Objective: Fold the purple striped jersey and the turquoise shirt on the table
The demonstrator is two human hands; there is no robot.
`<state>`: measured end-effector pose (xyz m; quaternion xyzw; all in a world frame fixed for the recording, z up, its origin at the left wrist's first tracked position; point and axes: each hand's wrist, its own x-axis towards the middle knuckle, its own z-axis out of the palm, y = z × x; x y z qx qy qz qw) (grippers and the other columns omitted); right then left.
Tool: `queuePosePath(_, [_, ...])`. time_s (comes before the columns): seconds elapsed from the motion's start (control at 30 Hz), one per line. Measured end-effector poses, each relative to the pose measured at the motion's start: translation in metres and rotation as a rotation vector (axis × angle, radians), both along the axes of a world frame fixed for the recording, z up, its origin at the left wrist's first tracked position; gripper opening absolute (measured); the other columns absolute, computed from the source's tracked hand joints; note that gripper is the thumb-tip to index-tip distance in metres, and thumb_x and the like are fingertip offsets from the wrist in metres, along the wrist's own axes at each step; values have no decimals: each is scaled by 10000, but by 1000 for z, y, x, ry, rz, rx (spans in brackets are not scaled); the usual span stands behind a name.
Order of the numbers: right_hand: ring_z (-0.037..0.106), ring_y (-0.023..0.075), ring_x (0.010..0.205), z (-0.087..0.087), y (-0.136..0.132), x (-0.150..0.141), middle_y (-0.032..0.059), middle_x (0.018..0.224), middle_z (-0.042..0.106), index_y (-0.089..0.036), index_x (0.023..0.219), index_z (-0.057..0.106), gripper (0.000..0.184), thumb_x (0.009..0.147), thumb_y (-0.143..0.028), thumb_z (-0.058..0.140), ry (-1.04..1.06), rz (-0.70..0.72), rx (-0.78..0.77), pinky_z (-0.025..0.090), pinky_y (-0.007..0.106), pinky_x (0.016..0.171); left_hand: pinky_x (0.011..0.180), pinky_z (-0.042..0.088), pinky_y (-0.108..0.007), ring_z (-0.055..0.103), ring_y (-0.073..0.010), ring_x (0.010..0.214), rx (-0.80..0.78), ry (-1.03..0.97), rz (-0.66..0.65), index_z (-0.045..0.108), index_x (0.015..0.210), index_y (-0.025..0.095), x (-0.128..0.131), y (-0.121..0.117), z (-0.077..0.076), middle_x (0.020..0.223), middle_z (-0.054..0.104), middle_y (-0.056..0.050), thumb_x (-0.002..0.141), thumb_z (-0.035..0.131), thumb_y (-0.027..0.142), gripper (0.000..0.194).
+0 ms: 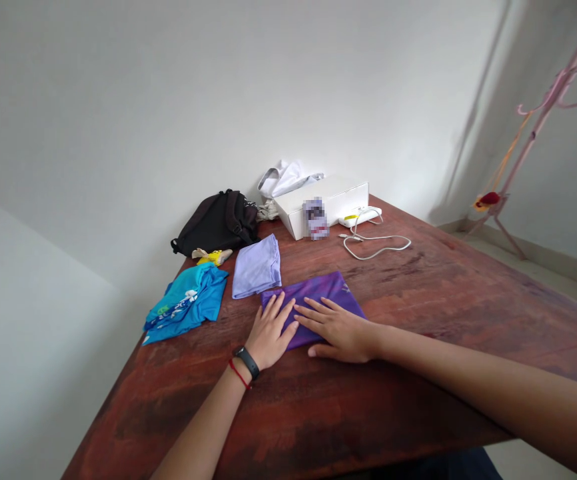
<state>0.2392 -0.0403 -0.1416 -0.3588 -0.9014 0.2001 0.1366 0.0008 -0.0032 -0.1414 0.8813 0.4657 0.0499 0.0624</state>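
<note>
A folded purple cloth [326, 288] lies flat on the reddish-brown wooden table [448, 300]. My left hand [271, 331] rests on its left part, palm down with fingers spread. On the right part lies my right hand [336, 328], also flat, its thumb at the near edge of the cloth. The fingertips of both hands come close together near the middle. Beyond my left hand is a folded lavender cloth [257, 267], close to the purple one. A folded bright blue cloth with a white and dark blue pattern [186, 303] lies farther left.
A black backpack [213, 223] leans at the wall, with a small yellow item [212, 257] before it. Behind stand a white box [331, 200] and white fabric [288, 179]. A white device [361, 217] and cable [378, 252] lie right. A pink stand [543, 113] is in the corner.
</note>
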Motion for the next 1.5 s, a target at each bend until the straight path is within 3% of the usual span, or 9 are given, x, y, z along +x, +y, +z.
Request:
queuePosePath(0.2, [140,363,1538,-4,16,12,77,1663,206,-284,1569,351,708,992,-691,300,-33,-208,-43,122,617,1221,1199,272,-585,200,-319,1533,20,-2,15,346,1573,234,-1,0,-2,1657,240,-107,1041,388,492,593])
queuePosePath(0.47, [151,344,1539,-16,37,31,79,1659,230,-302,1567,357,678,993,-663,351,-85,-381,52,141,594,1223,1197,266,-586,162,-320,1541,9,-5,79,352,1572,235,0,-2,0,1661,226,-99,1051,332,514,591])
queuePosePath(0.83, [162,329,1543,-20,51,44,73,1659,249,-284,1570,356,682,999,-657,322,-115,-426,76,199,586,1210,1204,256,-571,143,-307,1546,-2,8,144,345,1575,231,0,-2,0,1664,215,-88,1055,299,520,597])
queuePosePath(1.03, [290,322,1506,-27,67,56,89,1602,391,-245,1526,440,629,999,-585,408,-47,-456,111,257,558,1202,1198,276,-564,182,-314,1537,44,15,155,389,1555,234,-2,1,-3,1658,231,-101,1042,358,528,592])
queuePosePath(1.17, [415,317,1436,-29,73,60,102,1505,525,-225,1446,543,529,973,-462,523,17,-486,138,306,533,1186,1178,306,-584,230,-362,1517,69,-10,183,424,1536,210,-7,4,-6,1655,235,-134,1024,414,527,602])
queuePosePath(1.27, [521,308,1335,-26,73,61,123,1415,598,-193,1390,597,481,959,-402,554,46,-479,146,355,487,1163,1171,326,-582,301,-369,1491,77,-80,187,472,1501,190,-11,6,-5,1646,262,-148,1010,460,501,581])
queuePosePath(1.5, [592,279,1223,-18,70,62,117,1320,605,-216,1382,604,510,895,-366,622,136,-515,121,441,396,1099,1196,355,-413,501,-239,1368,111,-558,78,612,1313,174,-16,13,4,1456,550,-126,968,529,346,394])
